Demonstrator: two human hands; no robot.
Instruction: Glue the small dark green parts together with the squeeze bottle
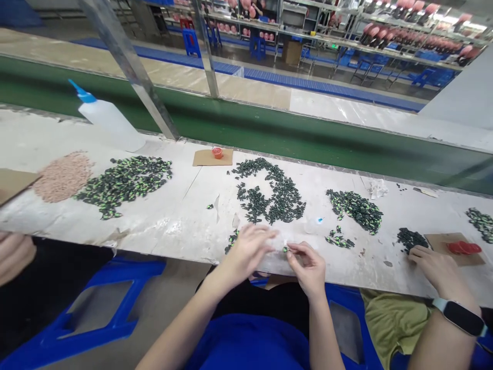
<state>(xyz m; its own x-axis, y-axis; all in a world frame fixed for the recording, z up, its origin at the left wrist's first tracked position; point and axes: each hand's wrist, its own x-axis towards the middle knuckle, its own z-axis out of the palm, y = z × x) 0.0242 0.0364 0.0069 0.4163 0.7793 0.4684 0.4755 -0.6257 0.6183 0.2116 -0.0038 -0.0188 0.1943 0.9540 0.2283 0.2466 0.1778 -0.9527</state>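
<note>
Near the front edge of the white table, my right hand (308, 264) pinches a small green-and-black part (285, 249) between thumb and fingertips. My left hand (250, 249) hovers just left of it, fingers apart and slightly curled, with nothing visible in them. Beside and partly under my left hand lies a small group of green-and-black parts (231, 240). Beyond both hands spreads a pile of dark parts (285, 198). A small clear bottle with a blue tip (315, 224) lies right of that pile. Further right is a pile of dark and green parts (356, 208).
At the left are a large white bottle (111, 121), a pinkish pile (63, 177) and a dark-green pile (127, 182). A red cup (217, 152) sits on cardboard (202, 158). Another person's hand (435, 264) touches dark parts at right; a person's hand (15, 257) shows at far left.
</note>
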